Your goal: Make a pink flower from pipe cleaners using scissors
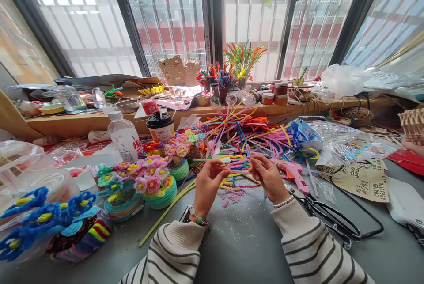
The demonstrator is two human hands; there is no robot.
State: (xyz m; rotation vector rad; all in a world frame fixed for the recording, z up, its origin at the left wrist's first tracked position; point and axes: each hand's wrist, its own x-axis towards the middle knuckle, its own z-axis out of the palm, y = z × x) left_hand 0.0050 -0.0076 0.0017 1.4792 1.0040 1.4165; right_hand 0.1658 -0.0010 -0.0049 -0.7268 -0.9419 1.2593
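Note:
My left hand [209, 183] and my right hand [270, 181] are raised over the grey table, thumbs and fingertips pinched and facing each other. A thin pink pipe cleaner [240, 172] appears to run between them, though its ends are hidden by the fingers and it blends with the strands behind. Just beyond lies a big heap of loose pipe cleaners [228, 123] in pink, red, blue and yellow. Below the hands, pink fuzz clippings [232, 196] are scattered on the table. A pink glue gun [296, 177] lies right of my right hand.
Pipe-cleaner flowers in wrapped pots [160, 193] crowd the left, beside a plastic bottle [123, 136] and a lidded cup [160, 127]. Black-handled scissors [331, 217] and an abrasive paper sheet [362, 182] lie right. Another person's hand [412, 145] shows at the right edge.

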